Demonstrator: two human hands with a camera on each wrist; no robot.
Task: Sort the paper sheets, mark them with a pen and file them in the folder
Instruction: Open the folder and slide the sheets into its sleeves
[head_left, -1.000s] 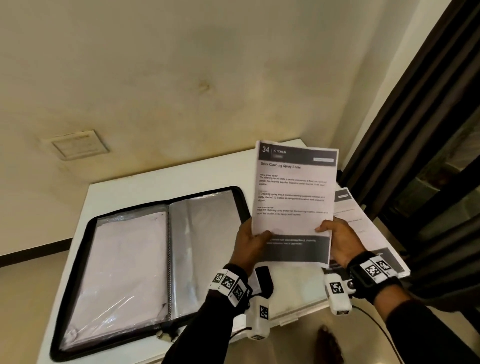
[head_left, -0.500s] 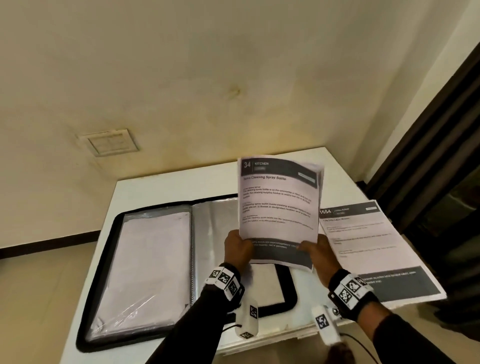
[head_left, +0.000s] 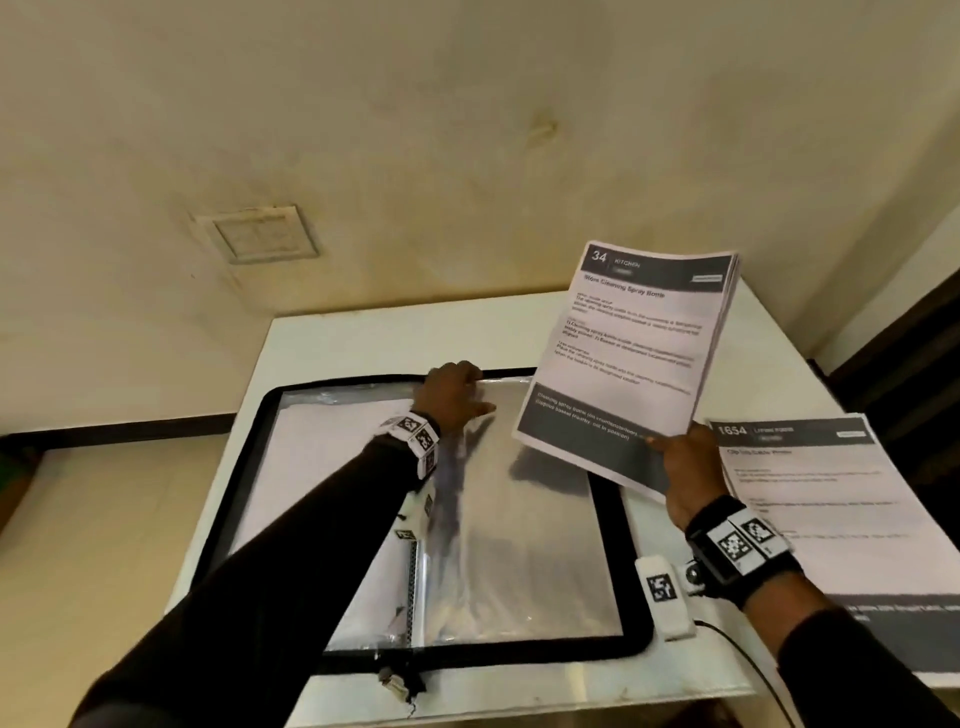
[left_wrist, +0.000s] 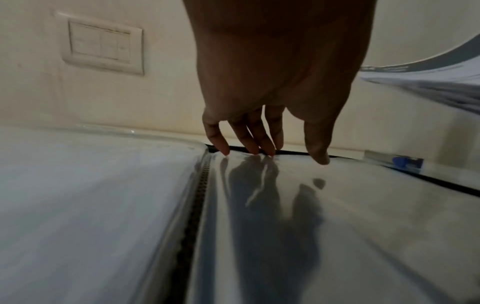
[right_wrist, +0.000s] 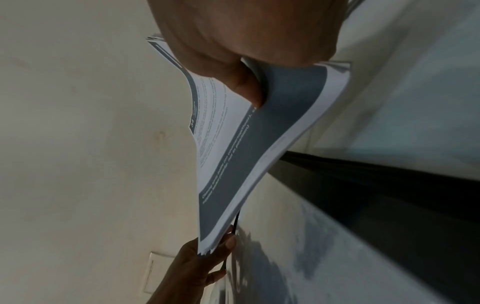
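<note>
White table (head_left: 363, 343) bears one open folder (head_left: 519, 545) (left hand (head_left: 454, 389) fingertips extended on its sleeve) and one sheet (head_left: 831, 519); right hand (head_left: 685, 467) pinches one paper stack (head_left: 628, 364).

The folder (head_left: 636, 597) has glossy clear plastic sleeves (head_left: 519, 545) and a black cloth-looking edge; the paper sheets (head_left: 623, 364) look matt, and the white table (head_left: 363, 338) is smooth.

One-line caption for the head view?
Right hand holds sheets aloft; left hand touches open folder's plastic sleeve.
</note>
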